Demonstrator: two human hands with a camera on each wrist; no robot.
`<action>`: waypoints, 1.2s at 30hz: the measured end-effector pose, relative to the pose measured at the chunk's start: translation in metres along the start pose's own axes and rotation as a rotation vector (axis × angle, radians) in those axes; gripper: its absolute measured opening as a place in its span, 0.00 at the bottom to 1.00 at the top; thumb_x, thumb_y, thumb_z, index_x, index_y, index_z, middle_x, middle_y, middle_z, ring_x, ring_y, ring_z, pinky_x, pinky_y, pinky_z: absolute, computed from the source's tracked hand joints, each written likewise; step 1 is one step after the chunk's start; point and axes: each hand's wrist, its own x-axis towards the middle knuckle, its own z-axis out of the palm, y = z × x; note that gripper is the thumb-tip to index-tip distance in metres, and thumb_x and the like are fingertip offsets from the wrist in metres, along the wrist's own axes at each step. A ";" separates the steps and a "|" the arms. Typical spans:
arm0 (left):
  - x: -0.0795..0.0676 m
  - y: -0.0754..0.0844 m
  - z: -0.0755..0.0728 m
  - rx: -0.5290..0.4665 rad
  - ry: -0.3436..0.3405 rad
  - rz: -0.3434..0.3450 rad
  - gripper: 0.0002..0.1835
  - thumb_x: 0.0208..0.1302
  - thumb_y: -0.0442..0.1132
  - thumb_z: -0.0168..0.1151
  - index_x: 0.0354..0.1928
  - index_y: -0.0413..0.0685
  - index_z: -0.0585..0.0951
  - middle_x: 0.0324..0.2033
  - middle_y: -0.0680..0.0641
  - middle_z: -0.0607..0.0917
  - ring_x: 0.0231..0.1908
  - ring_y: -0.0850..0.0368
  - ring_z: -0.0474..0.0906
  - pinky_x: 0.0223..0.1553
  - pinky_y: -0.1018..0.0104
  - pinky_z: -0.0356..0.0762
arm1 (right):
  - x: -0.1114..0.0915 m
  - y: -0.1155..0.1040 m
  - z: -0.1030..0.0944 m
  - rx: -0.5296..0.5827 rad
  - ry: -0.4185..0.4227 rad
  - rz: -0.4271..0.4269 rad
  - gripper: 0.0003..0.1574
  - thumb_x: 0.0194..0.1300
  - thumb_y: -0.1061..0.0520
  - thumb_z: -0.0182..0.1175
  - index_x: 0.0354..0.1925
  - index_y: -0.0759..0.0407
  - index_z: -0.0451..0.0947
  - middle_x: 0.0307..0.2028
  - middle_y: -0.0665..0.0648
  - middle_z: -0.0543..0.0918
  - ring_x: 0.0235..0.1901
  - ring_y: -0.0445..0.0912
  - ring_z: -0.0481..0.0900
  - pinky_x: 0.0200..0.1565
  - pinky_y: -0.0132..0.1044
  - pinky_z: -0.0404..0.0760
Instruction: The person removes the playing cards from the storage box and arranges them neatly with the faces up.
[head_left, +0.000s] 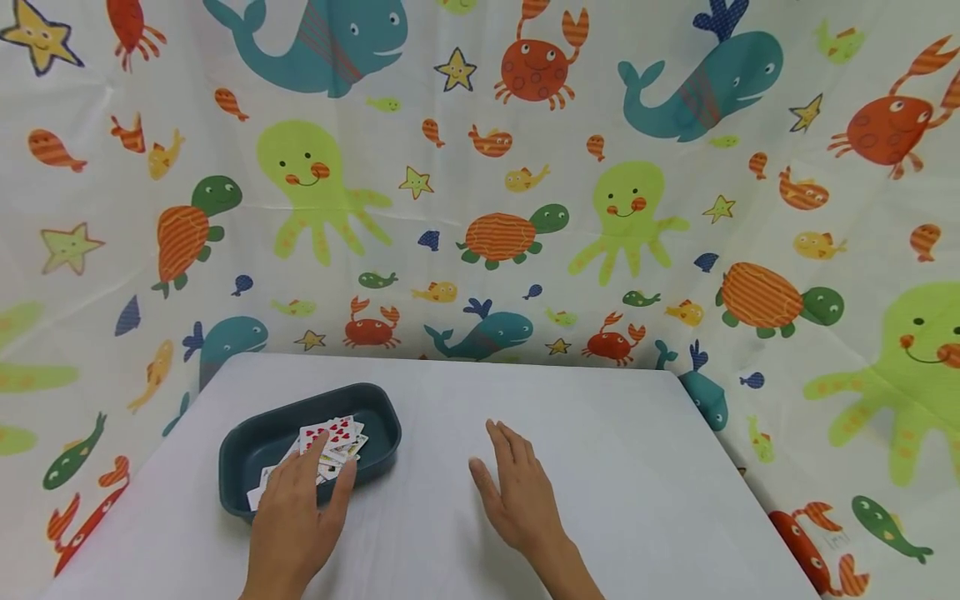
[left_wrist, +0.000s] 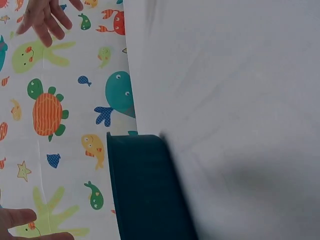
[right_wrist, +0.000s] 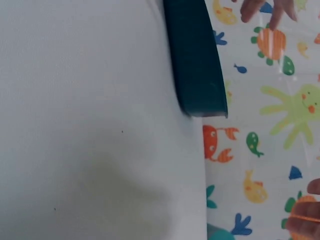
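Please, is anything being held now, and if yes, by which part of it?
Nothing is held: the left grip is empty near the dark tub with playing cards, and the right grip is empty above the white table.

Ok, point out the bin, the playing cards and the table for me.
Bin [head_left: 255, 452]: head view, bare inside near its left end.
Playing cards [head_left: 339, 432]: head view, face of a heart card on the pile.
Table [head_left: 622, 475]: head view, white top, right side.

Seemingly a makeshift recording booth, the wider room hidden; sea-animal cloth backs and flanks a white table.
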 end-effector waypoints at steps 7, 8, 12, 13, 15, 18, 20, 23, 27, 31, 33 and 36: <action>-0.001 -0.028 -0.008 0.008 -0.010 -0.141 0.38 0.77 0.61 0.44 0.75 0.40 0.64 0.68 0.27 0.70 0.68 0.29 0.61 0.64 0.27 0.61 | -0.005 -0.005 0.006 0.077 0.023 -0.016 0.34 0.80 0.40 0.46 0.74 0.55 0.65 0.69 0.58 0.72 0.68 0.53 0.71 0.60 0.54 0.77; -0.002 -0.033 -0.010 0.000 -0.008 -0.161 0.37 0.77 0.61 0.42 0.75 0.41 0.64 0.68 0.28 0.70 0.68 0.29 0.61 0.64 0.28 0.61 | -0.006 -0.006 0.007 0.090 0.018 -0.014 0.34 0.81 0.40 0.46 0.74 0.55 0.65 0.69 0.57 0.72 0.68 0.53 0.71 0.60 0.53 0.77; -0.001 -0.049 -0.016 -0.022 0.001 -0.246 0.37 0.79 0.62 0.37 0.76 0.42 0.62 0.70 0.29 0.67 0.69 0.29 0.60 0.67 0.30 0.59 | -0.010 -0.009 0.011 0.131 0.013 -0.014 0.32 0.81 0.42 0.46 0.73 0.55 0.66 0.69 0.56 0.73 0.68 0.52 0.72 0.59 0.52 0.78; -0.001 -0.052 -0.017 -0.021 -0.001 -0.269 0.38 0.79 0.63 0.36 0.77 0.42 0.62 0.70 0.29 0.67 0.69 0.28 0.60 0.67 0.31 0.58 | -0.011 -0.010 0.012 0.139 0.014 -0.013 0.31 0.81 0.42 0.46 0.73 0.55 0.66 0.68 0.55 0.73 0.68 0.52 0.72 0.58 0.52 0.78; 0.000 -0.059 -0.020 -0.020 -0.001 -0.306 0.39 0.79 0.64 0.33 0.77 0.41 0.62 0.70 0.28 0.67 0.68 0.28 0.61 0.67 0.31 0.59 | -0.012 -0.011 0.013 0.152 0.015 -0.011 0.31 0.81 0.43 0.45 0.73 0.55 0.67 0.68 0.55 0.73 0.67 0.51 0.72 0.57 0.53 0.79; 0.003 -0.069 -0.025 -0.019 0.001 -0.345 0.40 0.79 0.65 0.31 0.76 0.40 0.62 0.70 0.27 0.68 0.68 0.27 0.60 0.67 0.30 0.58 | -0.015 -0.011 0.016 0.167 0.009 -0.008 0.30 0.82 0.43 0.45 0.73 0.54 0.66 0.68 0.54 0.73 0.67 0.51 0.73 0.57 0.53 0.79; 0.005 -0.077 -0.029 -0.018 0.006 -0.362 0.41 0.78 0.65 0.31 0.76 0.39 0.63 0.70 0.27 0.67 0.68 0.27 0.61 0.66 0.29 0.58 | -0.017 -0.011 0.018 0.174 0.006 -0.009 0.30 0.82 0.43 0.45 0.73 0.54 0.66 0.68 0.54 0.74 0.67 0.51 0.73 0.56 0.53 0.80; 0.008 -0.088 -0.032 -0.011 0.021 -0.391 0.41 0.78 0.65 0.31 0.75 0.39 0.63 0.70 0.28 0.67 0.68 0.27 0.61 0.66 0.29 0.57 | -0.020 -0.011 0.020 0.173 0.008 -0.019 0.29 0.82 0.44 0.45 0.72 0.53 0.67 0.67 0.53 0.74 0.66 0.50 0.74 0.56 0.53 0.80; 0.011 -0.101 -0.033 0.013 0.007 -0.427 0.42 0.77 0.66 0.33 0.75 0.38 0.62 0.70 0.27 0.66 0.68 0.27 0.60 0.66 0.28 0.57 | -0.024 -0.011 0.023 0.162 0.021 -0.029 0.27 0.82 0.45 0.45 0.72 0.53 0.68 0.66 0.51 0.75 0.65 0.49 0.75 0.56 0.51 0.80; 0.012 -0.113 -0.030 0.052 -0.052 -0.441 0.43 0.75 0.66 0.38 0.74 0.35 0.61 0.69 0.25 0.65 0.67 0.26 0.58 0.64 0.27 0.59 | -0.028 -0.011 0.025 0.156 0.011 -0.037 0.27 0.82 0.46 0.45 0.71 0.52 0.68 0.66 0.51 0.75 0.64 0.49 0.76 0.55 0.51 0.80; 0.011 -0.119 -0.028 0.082 -0.075 -0.437 0.43 0.75 0.66 0.42 0.74 0.35 0.61 0.68 0.24 0.65 0.67 0.25 0.58 0.63 0.27 0.60 | -0.030 -0.012 0.026 0.157 -0.004 -0.042 0.27 0.82 0.45 0.45 0.72 0.52 0.68 0.66 0.51 0.75 0.64 0.49 0.76 0.55 0.51 0.80; 0.010 -0.125 -0.024 0.130 -0.086 -0.419 0.41 0.74 0.62 0.49 0.73 0.35 0.62 0.66 0.23 0.66 0.65 0.25 0.58 0.61 0.27 0.64 | -0.031 -0.014 0.028 0.156 -0.018 -0.051 0.27 0.82 0.45 0.44 0.72 0.53 0.67 0.66 0.51 0.75 0.64 0.49 0.76 0.55 0.51 0.80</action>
